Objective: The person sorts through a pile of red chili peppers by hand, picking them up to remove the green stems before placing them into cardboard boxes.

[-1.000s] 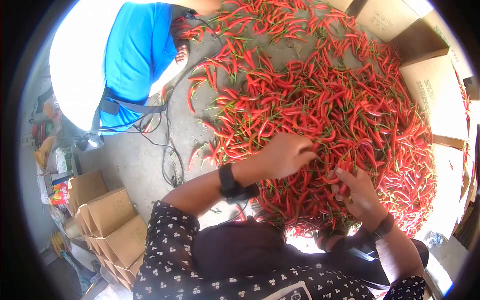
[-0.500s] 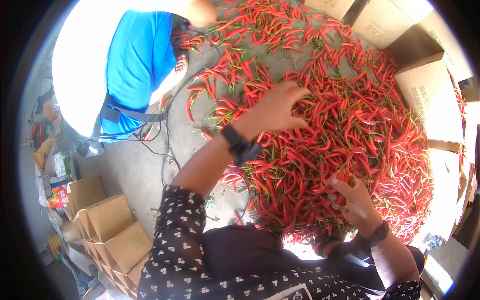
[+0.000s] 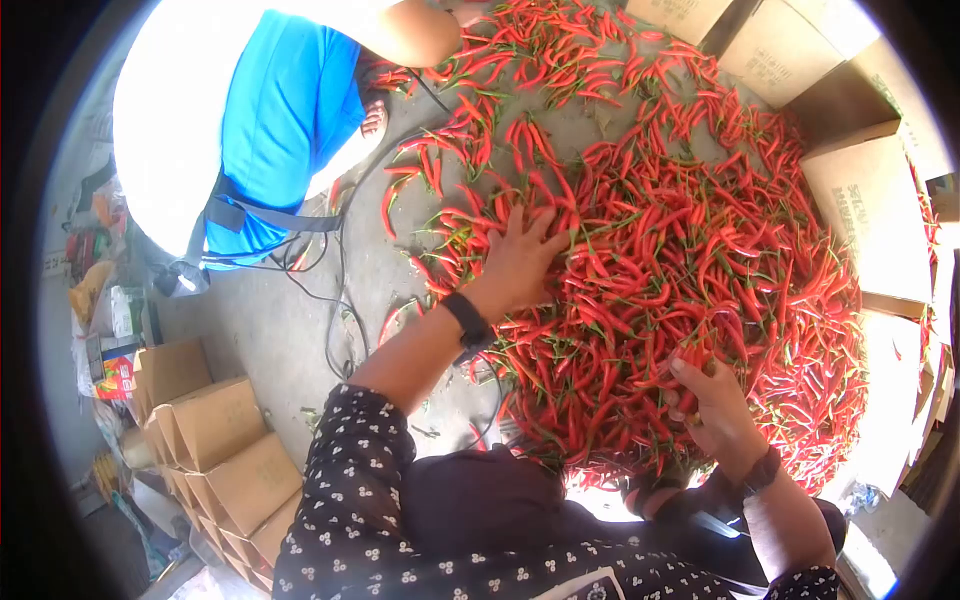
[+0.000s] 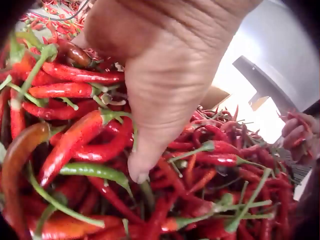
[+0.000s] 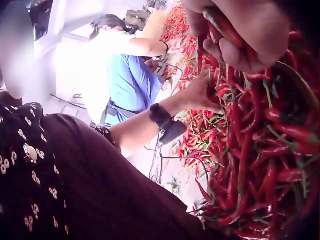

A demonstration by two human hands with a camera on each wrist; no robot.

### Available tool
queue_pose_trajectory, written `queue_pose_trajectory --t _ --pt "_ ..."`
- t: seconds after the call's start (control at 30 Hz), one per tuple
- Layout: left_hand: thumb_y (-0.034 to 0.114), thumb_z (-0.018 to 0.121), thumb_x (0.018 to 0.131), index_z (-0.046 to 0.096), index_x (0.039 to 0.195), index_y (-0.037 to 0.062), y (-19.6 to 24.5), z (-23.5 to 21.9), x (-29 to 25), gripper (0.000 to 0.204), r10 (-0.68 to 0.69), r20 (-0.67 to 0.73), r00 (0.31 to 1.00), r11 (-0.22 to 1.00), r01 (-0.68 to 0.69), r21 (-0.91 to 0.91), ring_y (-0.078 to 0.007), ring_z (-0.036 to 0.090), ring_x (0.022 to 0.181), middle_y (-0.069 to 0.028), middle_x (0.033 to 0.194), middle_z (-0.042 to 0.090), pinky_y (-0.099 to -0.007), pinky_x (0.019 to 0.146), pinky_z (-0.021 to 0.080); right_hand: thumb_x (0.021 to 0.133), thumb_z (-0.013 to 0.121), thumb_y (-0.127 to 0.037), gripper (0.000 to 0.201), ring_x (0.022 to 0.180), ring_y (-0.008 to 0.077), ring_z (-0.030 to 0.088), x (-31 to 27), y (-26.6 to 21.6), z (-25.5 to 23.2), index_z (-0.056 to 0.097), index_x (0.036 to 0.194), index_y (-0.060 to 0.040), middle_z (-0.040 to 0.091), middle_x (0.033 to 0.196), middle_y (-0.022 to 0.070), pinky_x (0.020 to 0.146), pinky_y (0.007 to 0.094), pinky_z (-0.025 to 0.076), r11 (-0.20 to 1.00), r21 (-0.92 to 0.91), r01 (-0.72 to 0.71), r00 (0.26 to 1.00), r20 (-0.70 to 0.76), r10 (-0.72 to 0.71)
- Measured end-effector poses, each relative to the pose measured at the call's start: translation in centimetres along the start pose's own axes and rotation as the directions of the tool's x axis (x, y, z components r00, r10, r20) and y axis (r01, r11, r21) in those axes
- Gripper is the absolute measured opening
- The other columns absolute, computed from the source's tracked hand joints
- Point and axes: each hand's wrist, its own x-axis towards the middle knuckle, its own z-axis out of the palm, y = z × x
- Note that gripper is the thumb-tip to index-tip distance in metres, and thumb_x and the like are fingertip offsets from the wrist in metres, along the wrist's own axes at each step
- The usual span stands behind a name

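Note:
A broad heap of red chili peppers (image 3: 640, 270) with green stems covers the floor in front of me. My left hand (image 3: 517, 262) reaches onto the left part of the heap, fingers spread. Close up in the left wrist view, the thumb (image 4: 150, 145) points down among the peppers beside a green chili (image 4: 97, 171). Over the near right side of the heap, my right hand (image 3: 718, 408) grips a few red chilies. Its curled fingers show around chilies (image 5: 227, 30) in the right wrist view.
Another person in blue shorts (image 3: 285, 110) crouches at the upper left, an arm reaching toward the far peppers. A black cable (image 3: 345, 290) runs over the concrete floor (image 3: 240, 315). Cardboard boxes stand at the right (image 3: 865, 210) and lower left (image 3: 240, 480).
My left hand moved from near the right hand out to the upper left, then came down on the heap with fingers spread. The right hand stays nearly in place, holding chilies.

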Motion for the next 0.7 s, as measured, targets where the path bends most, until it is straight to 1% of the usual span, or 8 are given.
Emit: queue_pose_trajectory --t 0.27,0.4,0.43,0.5,0.53,0.6,0.63,0.7 --pt "0.010 0.069 0.060 0.057 0.110 0.0184 -1.9 0.5 0.5 0.052 0.053 -0.017 0.998 0.998 -0.054 -0.033 -0.0355 0.041 0.112 -0.0065 0.117 0.048 -0.0424 0.085 0.046 0.085 0.063 -0.019 0.016 0.059 0.0078 0.050 0.0 -0.4 0.5 0.052 0.091 -0.0074 0.053 0.070 0.0006 0.048 0.0205 0.037 0.998 -0.059 0.016 0.999 0.045 -0.013" --pt "0.009 0.068 0.060 0.057 0.108 0.0160 -3.9 0.5 -3.5 0.050 0.080 -0.108 0.991 0.987 -0.093 -0.130 -0.0312 0.046 0.106 -0.0052 0.110 0.052 -0.0415 0.080 0.047 0.085 0.062 -0.019 0.015 0.057 0.0075 0.050 -0.1 -0.2 0.2 0.053 0.089 -0.0072 0.053 0.068 0.0007 0.048 0.0201 0.037 0.999 -0.040 0.009 1.000 0.002 -0.009" --pt "0.006 0.068 0.060 0.057 0.107 0.0139 -4.6 0.3 -4.6 0.049 -0.019 -0.125 0.992 0.932 -0.027 -0.362 -0.0272 0.050 0.098 -0.0051 0.104 0.054 -0.0376 0.077 0.048 0.085 0.061 -0.018 0.014 0.059 0.0084 0.050 0.0 -0.1 -0.4 0.054 0.090 -0.0065 0.054 0.072 0.0011 0.048 0.0211 0.037 0.999 -0.047 0.012 0.999 0.046 -0.010" --pt "0.000 0.067 0.062 0.057 0.106 0.0096 -5.9 -0.2 -7.1 0.046 -0.221 -0.086 0.971 0.656 0.083 -0.750 -0.0191 0.058 0.081 -0.0048 0.092 0.058 -0.0297 0.069 0.048 0.086 0.060 -0.017 0.014 0.061 0.0094 0.050 0.2 0.1 -0.6 0.055 0.092 -0.0058 0.055 0.076 0.0014 0.048 0.0220 0.037 0.999 -0.050 0.005 0.996 0.094 -0.001" --pt "0.000 0.067 0.062 0.057 0.106 0.0096 -6.7 -0.7 -8.5 0.046 -0.225 -0.082 0.971 0.658 0.090 -0.748 -0.0191 0.058 0.081 -0.0048 0.092 0.058 -0.0297 0.069 0.048 0.085 0.060 -0.017 0.014 0.061 0.0093 0.050 0.1 0.0 -0.4 0.055 0.091 -0.0059 0.055 0.076 0.0012 0.048 0.0221 0.036 0.998 -0.061 0.005 0.998 0.063 -0.002" --pt "-0.002 0.067 0.066 0.056 0.106 0.0018 -7.5 -1.5 -11.1 0.041 -0.456 0.159 0.876 0.183 0.267 -0.946 -0.0137 0.059 0.078 -0.0048 0.091 0.062 -0.0266 0.071 0.048 0.085 0.060 -0.017 0.014 0.060 0.0093 0.050 0.1 -0.1 0.1 0.055 0.091 -0.0061 0.055 0.076 0.0011 0.048 0.0221 0.036 0.997 -0.072 0.000 0.999 0.035 0.003" --pt "-0.002 0.067 0.066 0.056 0.106 0.0018 -7.1 -1.5 -12.0 0.041 -0.459 0.161 0.873 0.182 0.271 -0.945 -0.0137 0.059 0.078 -0.0048 0.091 0.062 -0.0266 0.071 0.048 0.085 0.061 -0.018 0.015 0.057 0.0082 0.049 0.2 -0.2 0.3 0.056 0.090 -0.0055 0.054 0.071 0.0009 0.048 0.0211 0.036 0.998 -0.063 0.004 0.999 0.039 -0.002" --pt "0.001 0.068 0.069 0.055 0.106 -0.0035 -6.4 -1.4 -13.4 0.039 -0.549 0.116 0.828 -0.137 0.047 -0.989 -0.0141 0.060 0.084 -0.0069 0.095 0.063 -0.0294 0.076 0.048 0.086 0.062 -0.019 0.016 0.054 0.0071 0.048 0.3 -0.5 0.7 0.056 0.089 -0.0049 0.053 0.066 0.0008 0.047 0.0201 0.036 0.998 -0.061 0.007 0.999 0.046 -0.004"
